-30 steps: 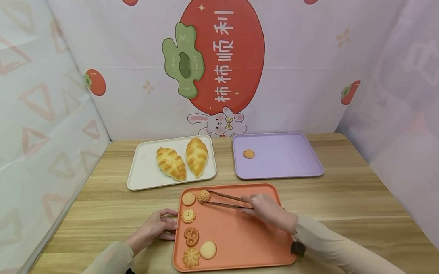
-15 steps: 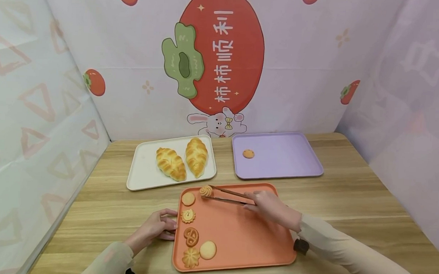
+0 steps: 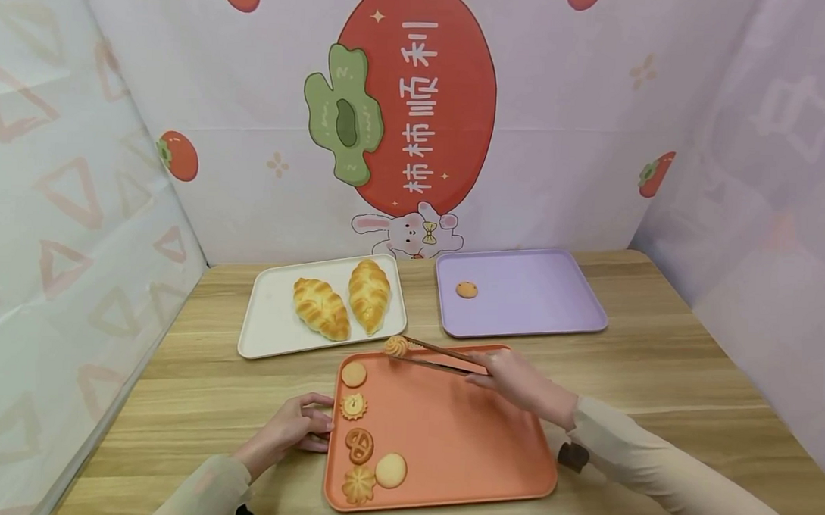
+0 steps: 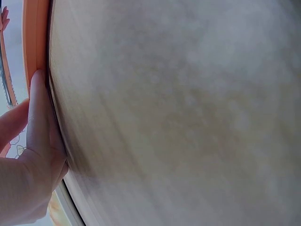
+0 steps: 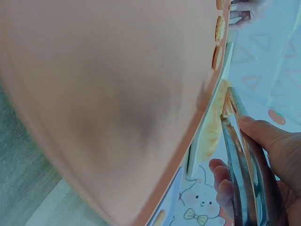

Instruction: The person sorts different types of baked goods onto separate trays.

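In the head view my right hand (image 3: 517,379) grips metal tongs (image 3: 443,361), and their tips pinch a swirled cookie (image 3: 396,346) over the far rim of the orange tray (image 3: 474,441). The right wrist view shows the fingers and thumb around the tongs' arms. My left hand (image 3: 293,428) touches the tray's left rim, its index finger extended against the edge in the left wrist view. Along that side lie a round cookie (image 3: 354,374), a scalloped cookie (image 3: 354,406), a pretzel cookie (image 3: 360,446), a flower-shaped cookie (image 3: 359,484) and a plain round cookie (image 3: 391,470).
Behind the orange tray stands a white tray (image 3: 267,321) with two bread loaves (image 3: 321,308). A lilac tray (image 3: 534,292) holding one small cookie (image 3: 467,290) is at the back right. Printed cloth (image 3: 558,179) rises behind the wooden table (image 3: 654,357).
My right hand has moved the tongs and the swirled cookie away from me and slightly right, from beside the round cookie to the tray's far rim. My left hand has stayed put.
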`<state>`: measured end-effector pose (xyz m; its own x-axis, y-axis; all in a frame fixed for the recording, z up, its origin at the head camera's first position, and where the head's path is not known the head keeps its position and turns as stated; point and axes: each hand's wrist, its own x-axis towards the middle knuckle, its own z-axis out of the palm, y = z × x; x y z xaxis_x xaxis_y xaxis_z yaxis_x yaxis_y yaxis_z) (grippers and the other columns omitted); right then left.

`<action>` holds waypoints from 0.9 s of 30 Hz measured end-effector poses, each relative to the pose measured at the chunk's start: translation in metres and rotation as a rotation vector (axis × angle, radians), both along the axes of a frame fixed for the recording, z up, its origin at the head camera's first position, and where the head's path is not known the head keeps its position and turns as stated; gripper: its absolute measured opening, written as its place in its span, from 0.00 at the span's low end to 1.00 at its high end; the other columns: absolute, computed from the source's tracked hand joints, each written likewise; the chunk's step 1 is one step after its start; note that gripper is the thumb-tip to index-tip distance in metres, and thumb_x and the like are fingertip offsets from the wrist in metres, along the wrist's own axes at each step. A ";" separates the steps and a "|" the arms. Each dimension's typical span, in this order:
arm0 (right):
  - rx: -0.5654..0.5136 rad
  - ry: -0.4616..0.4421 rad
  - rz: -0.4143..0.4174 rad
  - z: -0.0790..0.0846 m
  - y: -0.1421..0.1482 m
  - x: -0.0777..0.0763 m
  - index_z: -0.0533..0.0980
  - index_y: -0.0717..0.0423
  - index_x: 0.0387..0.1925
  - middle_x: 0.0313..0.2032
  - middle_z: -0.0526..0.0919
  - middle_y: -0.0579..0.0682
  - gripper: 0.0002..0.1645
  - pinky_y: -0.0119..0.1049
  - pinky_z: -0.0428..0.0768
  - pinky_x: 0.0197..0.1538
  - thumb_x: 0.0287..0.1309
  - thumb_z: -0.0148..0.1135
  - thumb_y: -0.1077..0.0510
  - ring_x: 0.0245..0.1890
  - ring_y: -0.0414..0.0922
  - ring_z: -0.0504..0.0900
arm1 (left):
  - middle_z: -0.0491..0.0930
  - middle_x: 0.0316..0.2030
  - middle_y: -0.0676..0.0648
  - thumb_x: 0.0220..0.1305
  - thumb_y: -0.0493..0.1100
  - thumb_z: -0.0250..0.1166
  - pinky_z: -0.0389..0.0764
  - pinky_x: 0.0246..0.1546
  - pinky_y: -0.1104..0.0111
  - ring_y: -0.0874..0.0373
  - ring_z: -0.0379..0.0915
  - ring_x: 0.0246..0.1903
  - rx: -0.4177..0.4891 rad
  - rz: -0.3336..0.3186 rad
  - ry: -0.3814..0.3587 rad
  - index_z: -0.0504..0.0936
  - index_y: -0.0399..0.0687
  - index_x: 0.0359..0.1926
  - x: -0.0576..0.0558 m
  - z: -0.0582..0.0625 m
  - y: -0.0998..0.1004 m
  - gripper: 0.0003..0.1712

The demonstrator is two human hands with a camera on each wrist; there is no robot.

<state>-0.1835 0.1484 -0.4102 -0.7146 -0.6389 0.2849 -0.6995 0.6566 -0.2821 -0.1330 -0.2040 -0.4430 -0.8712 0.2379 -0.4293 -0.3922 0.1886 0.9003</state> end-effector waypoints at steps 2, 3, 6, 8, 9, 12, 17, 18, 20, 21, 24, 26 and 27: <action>-0.009 -0.032 -0.009 0.001 0.002 -0.002 0.77 0.63 0.39 0.20 0.78 0.48 0.17 0.25 0.70 0.17 0.51 0.61 0.55 0.15 0.36 0.71 | 0.77 0.28 0.44 0.53 0.27 0.57 0.82 0.27 0.61 0.54 0.77 0.26 0.002 0.002 -0.006 0.59 0.24 0.53 0.000 0.000 0.000 0.26; -0.007 -0.041 -0.015 0.001 0.003 -0.002 0.76 0.62 0.38 0.17 0.75 0.45 0.16 0.24 0.67 0.16 0.51 0.61 0.55 0.14 0.34 0.68 | 0.77 0.28 0.44 0.53 0.27 0.57 0.82 0.27 0.61 0.54 0.77 0.26 0.002 0.003 -0.009 0.59 0.24 0.53 0.000 0.000 0.000 0.26; -0.013 -0.069 -0.033 0.002 0.007 -0.004 0.76 0.61 0.37 0.14 0.68 0.41 0.15 0.23 0.63 0.15 0.51 0.60 0.54 0.13 0.32 0.61 | 0.77 0.28 0.44 0.53 0.26 0.57 0.82 0.27 0.61 0.54 0.77 0.25 0.005 0.006 -0.016 0.59 0.24 0.53 0.000 0.001 0.000 0.26; -0.018 -0.077 -0.042 0.003 0.010 -0.005 0.75 0.59 0.35 0.14 0.68 0.40 0.12 0.24 0.63 0.17 0.52 0.60 0.55 0.14 0.33 0.61 | 0.77 0.28 0.44 0.53 0.26 0.57 0.82 0.27 0.61 0.54 0.77 0.25 0.007 0.008 -0.020 0.59 0.24 0.53 0.000 0.001 0.000 0.26; -0.022 -0.080 -0.047 0.003 0.011 -0.006 0.75 0.59 0.36 0.15 0.68 0.40 0.12 0.24 0.64 0.17 0.52 0.60 0.55 0.14 0.33 0.61 | 0.77 0.28 0.44 0.53 0.26 0.57 0.82 0.27 0.61 0.54 0.77 0.25 0.007 0.008 -0.021 0.59 0.24 0.53 0.000 0.001 0.000 0.26; -0.045 -0.100 -0.069 0.004 0.015 -0.009 0.76 0.58 0.39 0.19 0.71 0.41 0.13 0.25 0.64 0.19 0.51 0.61 0.55 0.16 0.34 0.62 | 0.76 0.28 0.43 0.53 0.26 0.57 0.82 0.27 0.61 0.54 0.77 0.25 0.009 0.008 -0.024 0.59 0.24 0.53 0.000 0.000 0.000 0.26; -0.061 -0.107 -0.096 0.003 0.023 -0.013 0.76 0.60 0.38 0.18 0.69 0.41 0.14 0.25 0.62 0.18 0.50 0.61 0.56 0.15 0.34 0.60 | 0.76 0.28 0.43 0.53 0.26 0.57 0.82 0.27 0.62 0.54 0.77 0.25 0.003 0.011 -0.023 0.59 0.24 0.53 0.000 0.000 0.001 0.26; -0.064 -0.095 -0.100 0.003 0.024 -0.014 0.76 0.60 0.35 0.17 0.68 0.41 0.12 0.25 0.62 0.17 0.50 0.62 0.56 0.15 0.34 0.61 | 0.76 0.28 0.43 0.53 0.26 0.57 0.82 0.27 0.62 0.54 0.77 0.25 0.002 0.012 -0.022 0.59 0.25 0.53 0.000 0.000 0.001 0.26; -0.074 -0.080 -0.105 0.002 0.027 -0.017 0.76 0.59 0.32 0.17 0.68 0.40 0.10 0.25 0.63 0.18 0.49 0.63 0.57 0.15 0.34 0.62 | 0.76 0.28 0.43 0.53 0.26 0.57 0.82 0.27 0.62 0.54 0.77 0.25 0.001 0.015 -0.022 0.59 0.25 0.53 0.000 0.000 0.001 0.26; -0.081 -0.075 -0.106 0.001 0.028 -0.018 0.76 0.58 0.30 0.17 0.68 0.40 0.08 0.25 0.64 0.18 0.48 0.63 0.58 0.16 0.34 0.62 | 0.76 0.28 0.43 0.53 0.26 0.57 0.82 0.27 0.62 0.54 0.77 0.25 0.001 0.015 -0.022 0.59 0.25 0.53 0.000 0.000 0.001 0.26; -0.084 -0.062 -0.120 0.001 0.032 -0.020 0.74 0.56 0.27 0.16 0.67 0.40 0.07 0.25 0.63 0.18 0.48 0.63 0.58 0.16 0.34 0.62 | 0.76 0.28 0.43 0.53 0.26 0.56 0.82 0.27 0.62 0.55 0.77 0.25 0.006 0.013 -0.021 0.59 0.25 0.53 0.000 0.000 0.001 0.26; -0.077 -0.049 -0.133 0.001 0.035 -0.022 0.74 0.57 0.27 0.15 0.66 0.40 0.07 0.25 0.62 0.18 0.48 0.63 0.58 0.15 0.35 0.61 | 0.76 0.28 0.43 0.53 0.26 0.56 0.82 0.27 0.62 0.55 0.77 0.25 0.008 0.011 -0.020 0.59 0.25 0.53 0.000 0.000 0.000 0.26; -0.071 -0.039 -0.142 0.002 0.036 -0.023 0.74 0.58 0.27 0.14 0.65 0.41 0.08 0.25 0.61 0.17 0.48 0.63 0.58 0.15 0.35 0.60 | 0.76 0.28 0.43 0.53 0.26 0.56 0.82 0.27 0.62 0.55 0.77 0.25 0.009 0.011 -0.020 0.59 0.24 0.53 0.000 0.000 0.000 0.26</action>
